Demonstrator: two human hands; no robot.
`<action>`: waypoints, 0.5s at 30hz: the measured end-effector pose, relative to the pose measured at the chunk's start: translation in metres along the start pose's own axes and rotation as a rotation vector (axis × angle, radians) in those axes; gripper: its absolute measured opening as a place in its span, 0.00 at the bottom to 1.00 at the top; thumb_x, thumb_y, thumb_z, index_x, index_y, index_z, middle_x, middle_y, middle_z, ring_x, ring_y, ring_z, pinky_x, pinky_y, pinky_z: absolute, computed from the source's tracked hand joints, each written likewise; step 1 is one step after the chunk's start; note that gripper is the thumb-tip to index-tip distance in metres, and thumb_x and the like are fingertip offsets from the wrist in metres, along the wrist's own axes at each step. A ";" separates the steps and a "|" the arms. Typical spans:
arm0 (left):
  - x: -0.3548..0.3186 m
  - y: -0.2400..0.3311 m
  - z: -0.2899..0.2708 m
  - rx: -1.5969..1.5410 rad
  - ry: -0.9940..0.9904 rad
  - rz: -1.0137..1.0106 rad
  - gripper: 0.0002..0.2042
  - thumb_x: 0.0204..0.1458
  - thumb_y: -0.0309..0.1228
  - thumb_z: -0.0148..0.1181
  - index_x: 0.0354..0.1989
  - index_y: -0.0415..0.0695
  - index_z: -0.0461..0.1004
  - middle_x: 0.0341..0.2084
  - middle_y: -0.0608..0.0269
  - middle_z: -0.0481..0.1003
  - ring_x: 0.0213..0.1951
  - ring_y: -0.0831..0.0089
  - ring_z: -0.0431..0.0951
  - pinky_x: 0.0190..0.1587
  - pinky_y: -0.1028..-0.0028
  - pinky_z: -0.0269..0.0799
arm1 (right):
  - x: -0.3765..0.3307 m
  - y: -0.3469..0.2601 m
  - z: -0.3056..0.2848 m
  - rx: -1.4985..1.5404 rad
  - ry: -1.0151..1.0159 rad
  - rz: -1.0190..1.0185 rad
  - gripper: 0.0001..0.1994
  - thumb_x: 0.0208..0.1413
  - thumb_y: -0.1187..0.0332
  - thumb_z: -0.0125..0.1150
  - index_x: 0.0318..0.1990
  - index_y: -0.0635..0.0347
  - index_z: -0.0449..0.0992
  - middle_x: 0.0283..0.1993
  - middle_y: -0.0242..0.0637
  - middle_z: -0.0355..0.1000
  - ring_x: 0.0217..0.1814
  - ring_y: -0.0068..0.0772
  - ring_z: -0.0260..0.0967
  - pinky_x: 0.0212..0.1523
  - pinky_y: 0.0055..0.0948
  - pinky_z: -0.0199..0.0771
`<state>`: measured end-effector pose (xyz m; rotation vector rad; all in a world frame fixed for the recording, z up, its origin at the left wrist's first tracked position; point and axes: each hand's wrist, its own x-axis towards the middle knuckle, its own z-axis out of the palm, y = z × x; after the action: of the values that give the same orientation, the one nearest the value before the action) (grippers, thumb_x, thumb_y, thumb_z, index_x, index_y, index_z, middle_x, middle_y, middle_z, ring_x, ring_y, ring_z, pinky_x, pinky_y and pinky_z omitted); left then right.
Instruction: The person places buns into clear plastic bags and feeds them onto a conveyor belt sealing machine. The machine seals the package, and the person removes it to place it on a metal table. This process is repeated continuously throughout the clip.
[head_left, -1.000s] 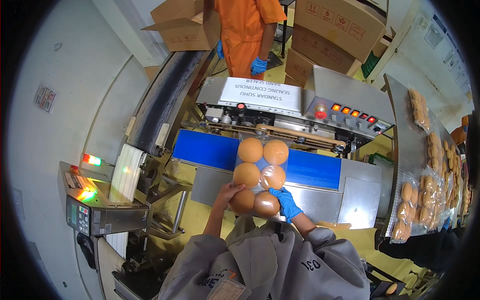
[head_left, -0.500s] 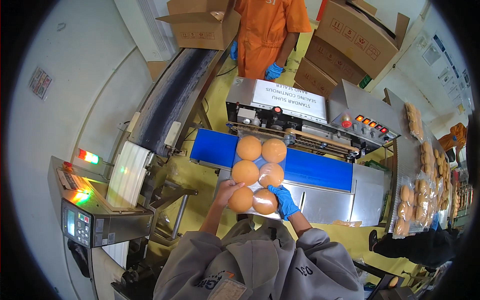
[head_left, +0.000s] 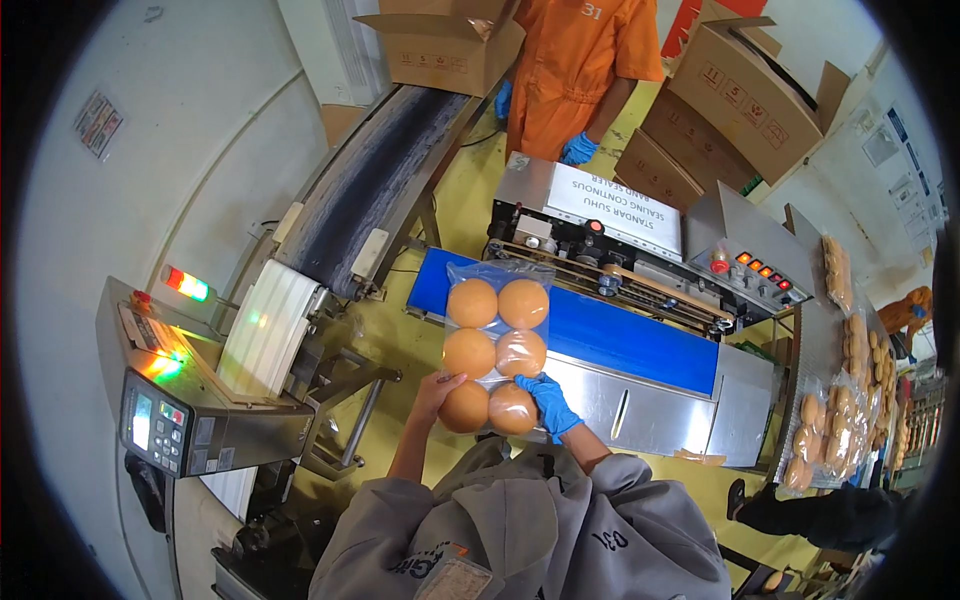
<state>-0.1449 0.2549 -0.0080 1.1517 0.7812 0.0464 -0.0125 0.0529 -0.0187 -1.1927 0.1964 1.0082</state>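
A clear plastic bag of round golden-brown buns (head_left: 496, 326) is stretched out in front of me, its buns lying in two columns. My bare left hand (head_left: 433, 393) grips the bag's near left edge. On the near right edge, my right hand (head_left: 550, 404) in a blue glove holds the same bag, thumb on top. The bag's far end, loose and wrinkled, lies over the left part of a blue conveyor belt (head_left: 630, 345). Just beyond it stands a metal band sealer (head_left: 610, 275); the bag is apart from its sealing band. The undersides of both hands are hidden.
At left stand a control box (head_left: 155, 425) with a lit screen, a white belt (head_left: 268, 325) and a dark sloping conveyor (head_left: 345, 205). Beyond the sealer, a person in orange (head_left: 570, 75) stands near cardboard boxes (head_left: 745, 90). Packed buns (head_left: 840, 415) lie on a rack at right.
The bag has shifted left relative to the sealer, and its far end now shows clear of the sealing band. Both hands keep their hold. The whole view has swung slightly left.
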 end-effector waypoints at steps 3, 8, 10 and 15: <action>-0.034 0.013 -0.012 -0.005 0.036 -0.005 0.21 0.44 0.36 0.66 0.43 0.36 0.71 0.32 0.61 0.75 0.33 0.75 0.75 0.38 0.74 0.71 | 0.000 0.027 0.020 -0.264 0.070 -0.096 0.13 0.49 0.69 0.63 0.42 0.62 0.73 0.38 0.33 0.73 0.36 0.22 0.69 0.37 0.24 0.71; -0.107 -0.017 -0.072 -0.194 0.073 -0.047 0.22 0.46 0.34 0.63 0.47 0.35 0.68 0.37 0.58 0.75 0.37 0.70 0.76 0.42 0.72 0.72 | -0.041 0.023 0.090 -0.559 -0.173 0.093 0.18 0.49 0.66 0.64 0.47 0.62 0.72 0.38 0.33 0.73 0.39 0.22 0.68 0.41 0.22 0.69; -0.154 -0.033 -0.094 -0.333 0.202 -0.045 0.20 0.46 0.32 0.62 0.47 0.36 0.68 0.38 0.56 0.74 0.38 0.68 0.76 0.42 0.71 0.73 | -0.048 0.027 0.106 -0.511 -0.393 0.081 0.16 0.52 0.67 0.60 0.48 0.62 0.71 0.40 0.32 0.72 0.41 0.20 0.67 0.43 0.20 0.67; -0.277 -0.130 -0.208 -0.701 0.763 0.029 0.17 0.46 0.31 0.60 0.43 0.36 0.71 0.39 0.56 0.74 0.38 0.65 0.77 0.40 0.69 0.75 | -0.034 0.058 0.103 -0.583 -0.526 0.035 0.13 0.53 0.69 0.57 0.46 0.63 0.73 0.40 0.30 0.72 0.40 0.19 0.67 0.41 0.19 0.68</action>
<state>-0.5145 0.2495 -0.0066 0.4452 1.2805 0.7606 -0.1125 0.1214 0.0049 -1.3899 -0.5262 1.4273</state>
